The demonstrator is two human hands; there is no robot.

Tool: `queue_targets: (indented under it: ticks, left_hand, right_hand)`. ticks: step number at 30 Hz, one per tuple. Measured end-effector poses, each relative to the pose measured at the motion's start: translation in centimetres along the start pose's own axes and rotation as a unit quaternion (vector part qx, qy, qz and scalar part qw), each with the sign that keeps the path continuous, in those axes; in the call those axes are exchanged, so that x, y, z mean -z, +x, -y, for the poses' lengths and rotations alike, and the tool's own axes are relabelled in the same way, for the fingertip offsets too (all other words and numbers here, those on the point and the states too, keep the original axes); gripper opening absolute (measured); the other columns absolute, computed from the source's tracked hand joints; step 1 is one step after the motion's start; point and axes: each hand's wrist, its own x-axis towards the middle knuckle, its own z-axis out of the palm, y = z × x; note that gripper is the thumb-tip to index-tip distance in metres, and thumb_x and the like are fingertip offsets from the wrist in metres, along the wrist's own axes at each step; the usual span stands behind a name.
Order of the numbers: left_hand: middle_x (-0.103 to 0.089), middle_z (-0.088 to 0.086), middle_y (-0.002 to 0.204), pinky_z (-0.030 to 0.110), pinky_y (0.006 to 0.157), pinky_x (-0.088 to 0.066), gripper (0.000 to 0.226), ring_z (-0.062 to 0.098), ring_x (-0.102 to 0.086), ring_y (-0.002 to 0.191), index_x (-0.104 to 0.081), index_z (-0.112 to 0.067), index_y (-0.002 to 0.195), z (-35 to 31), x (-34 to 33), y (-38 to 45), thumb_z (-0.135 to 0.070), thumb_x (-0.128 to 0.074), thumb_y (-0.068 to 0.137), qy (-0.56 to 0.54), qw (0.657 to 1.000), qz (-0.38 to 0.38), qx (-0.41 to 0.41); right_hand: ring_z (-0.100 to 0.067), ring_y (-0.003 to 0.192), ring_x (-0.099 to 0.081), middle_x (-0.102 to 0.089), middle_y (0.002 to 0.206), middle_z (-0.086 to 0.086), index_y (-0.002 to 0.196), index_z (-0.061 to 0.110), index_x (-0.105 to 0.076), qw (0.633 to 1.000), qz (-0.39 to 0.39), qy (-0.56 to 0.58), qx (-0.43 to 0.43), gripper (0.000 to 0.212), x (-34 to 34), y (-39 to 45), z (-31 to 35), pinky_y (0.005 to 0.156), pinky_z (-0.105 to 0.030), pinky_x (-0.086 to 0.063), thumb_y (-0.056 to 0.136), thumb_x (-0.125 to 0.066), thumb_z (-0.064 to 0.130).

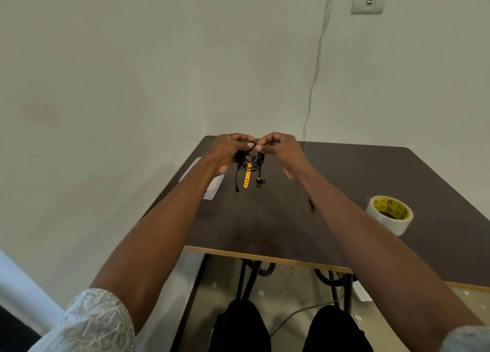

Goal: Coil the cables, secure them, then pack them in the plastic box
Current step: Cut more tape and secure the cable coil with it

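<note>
A black earphone cable (252, 163) hangs in loose coils above the dark table (331, 192), held up between both hands. My left hand (228, 150) grips the coil's left top and my right hand (281, 148) pinches its right top, fingertips almost touching. A yellow strap tie (247, 178) dangles from the coil's middle. The earbuds (259, 183) hang at the lower right and a plug end (237, 188) at the lower left. The clear plastic box (212, 187) lies on the table's left side, mostly hidden behind my left forearm.
A roll of clear tape with a yellow core (389, 213) sits on the table at the right. A white wall cable (315, 81) runs down behind the table. The wall stands close on the left, and my knees are under the table's front edge.
</note>
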Motion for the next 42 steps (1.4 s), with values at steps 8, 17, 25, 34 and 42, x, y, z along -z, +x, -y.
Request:
queue_targets:
  ticks: [8, 17, 25, 34, 42]
  left_hand:
    - [-0.069, 0.015, 0.085, 0.031, 0.074, -0.056, 0.027, 0.02, -0.066, 0.075, -0.066, 0.01, 0.106, -0.1, 0.1, -0.5, 0.0, -0.069, 0.081, -0.034, 0.999, 0.026, 0.001]
    - [-0.067, 0.022, 0.097, 0.033, 0.078, -0.055, 0.035, 0.026, -0.066, 0.087, -0.064, 0.01, 0.111, -0.1, 0.4, -0.5, 0.001, -0.07, 0.078, -0.052, 0.998, 0.029, 0.0]
    - [-0.069, 0.018, 0.089, 0.024, 0.065, -0.055, 0.03, 0.022, -0.068, 0.075, -0.066, 0.01, 0.107, -0.6, -0.5, -0.7, 0.01, -0.069, 0.076, -0.033, 0.999, 0.005, -0.005]
    - [-0.069, 0.017, 0.091, 0.02, 0.062, -0.053, 0.032, 0.021, -0.068, 0.074, -0.065, 0.007, 0.106, -0.8, -1.2, -0.8, 0.013, -0.069, 0.075, -0.017, 1.0, -0.007, -0.024]
    - [-0.07, 0.014, 0.09, 0.019, 0.059, -0.053, 0.032, 0.014, -0.07, 0.068, -0.065, 0.007, 0.108, -1.0, -1.2, -0.9, 0.013, -0.069, 0.076, -0.022, 0.999, -0.013, -0.031]
  right_hand:
    - [-0.012, 0.073, -0.062, -0.066, 0.072, -0.001, 0.075, 0.01, -0.067, 0.999, -0.026, 0.007, 0.023, 0.017, -0.5, 0.2, 0.2, 0.079, -0.025, -0.051, 0.072, -0.083, 0.006]
    - [-0.01, 0.065, -0.06, -0.063, 0.073, -0.004, 0.079, 0.007, -0.066, 0.999, -0.035, 0.004, 0.023, 0.013, -0.2, 0.0, 0.9, 0.065, -0.015, -0.049, 0.078, -0.073, -0.003]
    - [-0.011, 0.062, -0.06, -0.064, 0.072, -0.005, 0.08, 0.006, -0.066, 0.999, -0.039, -0.005, 0.021, 0.012, 0.0, 0.1, 1.1, 0.057, -0.012, -0.046, 0.078, -0.074, -0.003]
    - [-0.009, 0.058, -0.058, -0.064, 0.07, -0.006, 0.078, 0.006, -0.065, 0.997, -0.072, -0.007, 0.01, 0.008, -0.1, 0.2, 1.0, 0.058, -0.015, -0.047, 0.081, -0.071, 0.0]
    - [-0.012, 0.076, -0.058, -0.065, 0.079, 0.0, 0.076, 0.012, -0.063, 0.996, -0.079, 0.012, -0.026, 0.012, -0.3, 0.8, 0.9, 0.066, -0.021, -0.042, 0.084, -0.069, 0.006]
